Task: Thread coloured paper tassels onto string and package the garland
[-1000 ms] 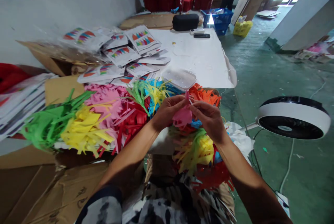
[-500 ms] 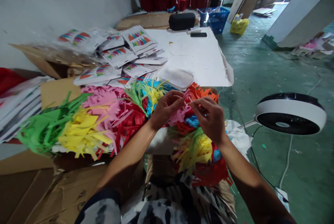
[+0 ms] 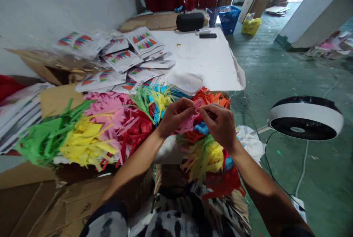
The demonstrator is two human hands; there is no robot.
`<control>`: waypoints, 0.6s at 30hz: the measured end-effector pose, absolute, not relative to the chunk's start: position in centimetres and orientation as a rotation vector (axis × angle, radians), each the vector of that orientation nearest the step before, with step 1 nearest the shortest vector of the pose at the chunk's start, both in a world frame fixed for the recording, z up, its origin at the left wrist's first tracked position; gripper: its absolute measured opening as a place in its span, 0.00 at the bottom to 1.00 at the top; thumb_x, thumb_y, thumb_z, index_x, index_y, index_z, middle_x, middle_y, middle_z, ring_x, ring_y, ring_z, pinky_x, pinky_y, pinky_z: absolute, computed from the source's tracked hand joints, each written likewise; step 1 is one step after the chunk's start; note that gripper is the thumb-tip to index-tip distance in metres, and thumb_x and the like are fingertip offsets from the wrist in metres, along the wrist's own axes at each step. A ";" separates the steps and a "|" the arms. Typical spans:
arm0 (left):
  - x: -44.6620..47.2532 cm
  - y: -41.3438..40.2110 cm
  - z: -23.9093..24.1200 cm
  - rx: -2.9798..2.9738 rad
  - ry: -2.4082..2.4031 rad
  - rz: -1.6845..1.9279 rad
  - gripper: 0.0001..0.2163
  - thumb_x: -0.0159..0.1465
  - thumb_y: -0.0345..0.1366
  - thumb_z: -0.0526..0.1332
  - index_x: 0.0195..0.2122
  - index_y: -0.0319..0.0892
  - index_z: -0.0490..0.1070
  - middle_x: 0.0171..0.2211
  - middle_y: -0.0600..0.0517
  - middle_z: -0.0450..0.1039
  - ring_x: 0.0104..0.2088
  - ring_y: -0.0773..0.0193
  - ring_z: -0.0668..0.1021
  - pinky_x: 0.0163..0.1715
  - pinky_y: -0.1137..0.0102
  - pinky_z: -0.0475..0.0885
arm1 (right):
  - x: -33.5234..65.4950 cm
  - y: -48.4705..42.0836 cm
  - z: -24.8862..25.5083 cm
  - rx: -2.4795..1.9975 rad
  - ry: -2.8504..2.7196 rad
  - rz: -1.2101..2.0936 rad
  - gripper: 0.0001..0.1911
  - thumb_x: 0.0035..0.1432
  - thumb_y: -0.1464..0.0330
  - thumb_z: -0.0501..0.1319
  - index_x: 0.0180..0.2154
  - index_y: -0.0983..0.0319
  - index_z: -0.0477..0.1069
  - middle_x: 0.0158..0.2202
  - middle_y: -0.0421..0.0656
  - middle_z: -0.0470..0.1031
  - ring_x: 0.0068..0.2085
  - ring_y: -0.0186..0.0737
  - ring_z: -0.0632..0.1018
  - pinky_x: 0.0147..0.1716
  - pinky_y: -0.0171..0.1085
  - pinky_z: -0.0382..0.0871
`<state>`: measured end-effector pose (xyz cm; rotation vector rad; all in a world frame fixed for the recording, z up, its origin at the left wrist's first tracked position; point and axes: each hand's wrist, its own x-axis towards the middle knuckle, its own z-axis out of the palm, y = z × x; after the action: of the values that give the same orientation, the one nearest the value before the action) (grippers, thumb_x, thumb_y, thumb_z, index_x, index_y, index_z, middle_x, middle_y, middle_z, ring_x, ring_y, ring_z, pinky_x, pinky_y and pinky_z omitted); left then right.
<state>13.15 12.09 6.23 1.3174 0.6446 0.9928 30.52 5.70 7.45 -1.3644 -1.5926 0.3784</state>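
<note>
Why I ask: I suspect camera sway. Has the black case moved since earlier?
No: against the white tabletop, the black case stays put; the view shifted.

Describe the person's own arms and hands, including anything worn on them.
The left hand and right hand wear no gloves, and no watch shows on either wrist. Both forearms are uncovered. The left sleeve is short, pale grey with dark blotches and a dark edge band.
</note>
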 end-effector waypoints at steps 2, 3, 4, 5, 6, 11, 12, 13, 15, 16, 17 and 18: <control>13.2 12.1 6.3 1.394 0.649 1.010 0.14 0.61 0.45 0.76 0.37 0.40 0.76 0.32 0.53 0.78 0.33 0.67 0.78 0.35 0.73 0.71 | 30.5 5.7 7.3 -1.371 -1.577 0.390 0.12 0.70 0.63 0.64 0.35 0.60 0.81 0.30 0.42 0.79 0.29 0.36 0.74 0.33 0.38 0.64; 13.2 12.1 6.2 1.426 0.650 1.019 0.14 0.61 0.45 0.76 0.37 0.40 0.77 0.32 0.52 0.78 0.34 0.67 0.78 0.36 0.73 0.72 | 30.5 5.7 7.3 -1.373 -1.570 0.400 0.12 0.69 0.63 0.64 0.35 0.60 0.82 0.30 0.42 0.80 0.28 0.36 0.74 0.33 0.38 0.64; 13.1 12.1 6.2 1.445 0.648 1.030 0.15 0.61 0.45 0.76 0.36 0.41 0.77 0.32 0.52 0.78 0.34 0.66 0.78 0.37 0.72 0.72 | 30.5 5.7 7.3 -1.373 -1.565 0.414 0.12 0.69 0.63 0.64 0.35 0.60 0.82 0.30 0.41 0.80 0.28 0.36 0.73 0.33 0.38 0.64; 13.1 12.1 6.2 1.450 0.645 1.039 0.15 0.61 0.46 0.75 0.36 0.41 0.77 0.32 0.53 0.78 0.34 0.66 0.78 0.38 0.72 0.73 | 30.5 5.6 7.3 -1.373 -1.561 0.430 0.12 0.69 0.63 0.64 0.34 0.60 0.82 0.29 0.41 0.80 0.28 0.36 0.73 0.32 0.37 0.64; 13.1 12.1 6.2 1.443 0.642 1.046 0.15 0.62 0.46 0.75 0.36 0.41 0.76 0.32 0.53 0.78 0.34 0.66 0.79 0.38 0.72 0.73 | 30.5 5.5 7.3 -1.373 -1.559 0.448 0.12 0.69 0.63 0.64 0.34 0.60 0.82 0.29 0.41 0.79 0.27 0.36 0.72 0.32 0.37 0.64; 13.0 12.2 6.1 1.352 0.658 1.014 0.15 0.62 0.47 0.75 0.37 0.41 0.76 0.32 0.52 0.79 0.32 0.67 0.78 0.35 0.73 0.72 | 30.5 5.3 7.6 -1.371 -1.553 0.496 0.14 0.68 0.62 0.64 0.32 0.60 0.82 0.28 0.40 0.78 0.27 0.35 0.72 0.31 0.37 0.63; 12.9 12.2 6.1 1.335 0.653 1.006 0.15 0.62 0.47 0.75 0.37 0.41 0.76 0.33 0.52 0.79 0.32 0.67 0.78 0.34 0.73 0.72 | 30.5 5.2 7.7 -1.369 -1.555 0.497 0.14 0.68 0.62 0.64 0.31 0.60 0.82 0.28 0.40 0.78 0.27 0.35 0.72 0.31 0.37 0.63; 12.9 12.2 6.0 1.321 0.646 1.002 0.15 0.62 0.46 0.75 0.37 0.41 0.76 0.33 0.52 0.79 0.32 0.67 0.78 0.34 0.73 0.72 | 30.5 5.2 7.8 -1.365 -1.558 0.496 0.14 0.68 0.63 0.64 0.31 0.60 0.82 0.28 0.41 0.79 0.27 0.34 0.72 0.31 0.37 0.63; 12.8 12.3 5.9 1.309 0.629 0.994 0.14 0.63 0.45 0.75 0.38 0.41 0.76 0.33 0.53 0.79 0.32 0.68 0.78 0.34 0.73 0.72 | 30.5 5.2 7.9 -1.356 -1.561 0.499 0.14 0.68 0.63 0.64 0.31 0.60 0.81 0.28 0.41 0.79 0.27 0.34 0.72 0.31 0.37 0.63; 12.8 12.3 5.8 1.310 0.622 0.989 0.14 0.63 0.45 0.74 0.38 0.41 0.76 0.33 0.53 0.79 0.32 0.68 0.78 0.35 0.73 0.72 | 30.5 5.1 8.0 -1.354 -1.561 0.503 0.14 0.68 0.63 0.64 0.31 0.60 0.82 0.28 0.41 0.79 0.27 0.34 0.72 0.31 0.37 0.63; 12.8 12.4 5.8 1.316 0.617 0.985 0.13 0.63 0.44 0.74 0.38 0.41 0.77 0.33 0.53 0.79 0.32 0.68 0.78 0.35 0.73 0.72 | 30.5 5.1 8.0 -1.353 -1.561 0.507 0.14 0.68 0.63 0.63 0.31 0.60 0.82 0.28 0.41 0.79 0.27 0.34 0.72 0.31 0.37 0.62; 12.8 12.4 5.7 1.329 0.614 0.981 0.13 0.64 0.44 0.74 0.38 0.41 0.77 0.33 0.53 0.79 0.33 0.68 0.78 0.35 0.73 0.72 | 30.5 5.2 8.0 -1.354 -1.557 0.511 0.14 0.68 0.64 0.63 0.31 0.60 0.82 0.28 0.41 0.79 0.27 0.34 0.72 0.31 0.37 0.62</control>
<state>12.78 12.38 5.65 1.3291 0.6144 0.9809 30.55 5.16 7.95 -1.3535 -1.5567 0.5108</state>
